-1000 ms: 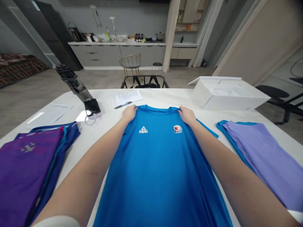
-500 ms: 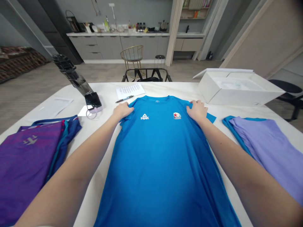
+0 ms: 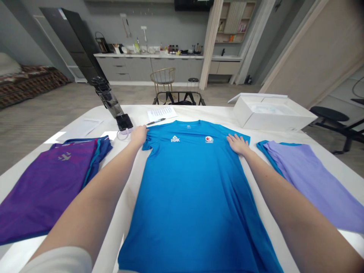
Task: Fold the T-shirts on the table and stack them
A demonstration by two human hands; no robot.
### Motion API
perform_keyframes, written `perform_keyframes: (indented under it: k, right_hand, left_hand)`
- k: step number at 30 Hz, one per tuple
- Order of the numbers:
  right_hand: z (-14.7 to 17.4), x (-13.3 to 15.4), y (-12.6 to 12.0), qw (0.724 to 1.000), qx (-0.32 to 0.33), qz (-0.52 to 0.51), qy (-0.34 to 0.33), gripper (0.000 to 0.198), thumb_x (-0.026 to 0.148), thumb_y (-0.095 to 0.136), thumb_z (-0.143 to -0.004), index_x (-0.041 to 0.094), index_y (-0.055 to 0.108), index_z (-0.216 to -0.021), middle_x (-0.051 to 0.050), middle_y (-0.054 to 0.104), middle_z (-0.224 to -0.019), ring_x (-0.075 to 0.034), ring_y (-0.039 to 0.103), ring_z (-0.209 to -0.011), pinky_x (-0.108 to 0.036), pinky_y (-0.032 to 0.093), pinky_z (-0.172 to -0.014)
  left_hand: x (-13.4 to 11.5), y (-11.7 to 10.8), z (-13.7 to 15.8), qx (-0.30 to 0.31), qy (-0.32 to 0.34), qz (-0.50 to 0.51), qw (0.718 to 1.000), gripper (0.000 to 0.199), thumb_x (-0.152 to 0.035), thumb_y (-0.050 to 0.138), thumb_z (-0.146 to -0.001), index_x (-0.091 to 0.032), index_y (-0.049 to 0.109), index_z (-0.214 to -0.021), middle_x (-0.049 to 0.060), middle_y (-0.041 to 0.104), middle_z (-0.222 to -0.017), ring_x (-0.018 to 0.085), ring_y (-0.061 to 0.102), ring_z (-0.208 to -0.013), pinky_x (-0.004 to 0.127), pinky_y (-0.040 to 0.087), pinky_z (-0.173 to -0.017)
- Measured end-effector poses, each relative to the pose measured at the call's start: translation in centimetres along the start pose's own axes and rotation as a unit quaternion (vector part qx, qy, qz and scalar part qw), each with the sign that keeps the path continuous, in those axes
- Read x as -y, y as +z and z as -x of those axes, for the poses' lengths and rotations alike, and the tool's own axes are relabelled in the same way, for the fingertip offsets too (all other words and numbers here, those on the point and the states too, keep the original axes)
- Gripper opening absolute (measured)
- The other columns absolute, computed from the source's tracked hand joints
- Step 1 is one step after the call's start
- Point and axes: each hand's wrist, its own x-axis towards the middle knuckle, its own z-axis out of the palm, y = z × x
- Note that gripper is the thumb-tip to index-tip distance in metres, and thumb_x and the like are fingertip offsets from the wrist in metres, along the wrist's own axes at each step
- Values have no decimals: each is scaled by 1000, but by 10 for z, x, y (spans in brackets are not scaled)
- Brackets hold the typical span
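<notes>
A blue T-shirt (image 3: 187,182) lies spread face up on the white table, collar away from me, with a PEAK logo and a round badge on its chest. My left hand (image 3: 139,136) is closed on the end of its left-side sleeve. On the opposite sleeve, my right hand (image 3: 238,144) rests flat with its fingers spread. Folds run down the shirt's right side.
Folded purple and blue shirts (image 3: 54,178) lie at left, a lilac garment (image 3: 309,178) over a blue one at right. Beyond are a pen (image 3: 156,121), a printed sheet (image 3: 162,113), a black device on a stand (image 3: 113,106) and a white box (image 3: 273,115).
My left hand has drawn the sleeve outward to the left. My right hand has loosened from its bunched hold and flattened onto the other sleeve, which is now spread wider. The view has tilted up.
</notes>
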Motion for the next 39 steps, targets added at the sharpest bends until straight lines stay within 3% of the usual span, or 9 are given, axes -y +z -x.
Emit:
perform_keyframes:
  k: [3, 6, 11, 16, 22, 29, 34, 36, 39]
  right_hand:
    - [-15, -15, -3, 1000, 1, 23, -21, 76, 71, 15, -99, 32, 30, -164, -4, 17, -172, -43, 14, -156, -66, 12, -122]
    - [-25, -16, -8, 999, -11, 37, -28, 75, 69, 16, -100, 31, 36, -161, -7, 26, -170, -43, 23, -153, -68, 16, -120]
    - [-34, 20, -13, 993, -93, 54, -57, 61, 51, 32, -104, 20, 43, -155, -17, 42, -159, -38, 37, -144, -69, 26, -115]
    - [-46, 52, -11, 991, -132, 31, -15, 53, 47, 42, -102, 20, 54, -146, -22, 50, -145, -39, 44, -135, -64, 40, -104]
    - [-76, 67, -9, 991, -133, -5, -10, 51, 56, 48, -99, 26, 62, -137, -19, 52, -138, -39, 47, -129, -61, 40, -102]
    - [-106, 83, -6, 991, -131, -7, -17, 29, 38, 48, -99, 23, 67, -116, -14, 65, -121, -33, 59, -113, -53, 43, -97]
    - [-85, 105, -2, 978, -206, 0, -29, 39, 39, 40, -103, 22, 58, -134, -18, 61, -130, -36, 55, -119, -55, 41, -97]
    - [-66, 117, 1, 973, -220, 5, -70, 46, 43, 38, -104, 21, 51, -143, -20, 56, -140, -36, 51, -126, -56, 39, -102]
    - [-29, 131, 10, 975, -173, 12, -139, 54, 51, 32, -106, 23, 50, -148, -17, 43, -158, -36, 40, -141, -59, 31, -113]
  left_hand:
    - [-2, 3, 4, -54, 40, -60, 996, 40, -31, 31, -104, -14, 63, -123, 22, 65, -120, 36, 61, -113, 45, 46, -91]
    - [-16, 6, 5, -121, 76, -75, 987, 42, -27, 29, -103, -14, 60, -128, 23, 61, -127, 38, 55, -122, 49, 40, -97]
    - [-45, 14, -17, -39, 56, -12, 998, 47, -42, 36, -103, -12, 60, -129, 22, 65, -126, 38, 58, -118, 52, 41, -98]
    - [-64, 26, -50, -17, 74, 13, 997, 49, -49, 40, -102, -14, 62, -129, 20, 64, -132, 39, 55, -124, 56, 38, -103]
    - [-89, 38, -85, 11, 133, 18, 991, 35, -44, 51, -99, -19, 70, -115, 16, 66, -128, 36, 55, -123, 52, 40, -102]
    - [-114, 41, -110, 19, 95, 12, 995, 28, -29, 42, -102, -17, 66, -111, 16, 71, -114, 32, 63, -113, 44, 42, -95]
    - [-131, 37, -86, -82, 60, 38, 994, 37, -28, 33, -105, -17, 57, -131, 18, 66, -125, 33, 59, -120, 48, 39, -100]
    - [-139, 36, -62, -100, 102, 52, 988, 40, -31, 33, -105, -18, 56, -135, 18, 63, -133, 33, 56, -126, 49, 38, -104]
    - [-148, 36, -17, -57, 177, 77, 980, 47, -40, 32, -106, -20, 55, -141, 17, 54, -148, 32, 50, -135, 51, 33, -113]
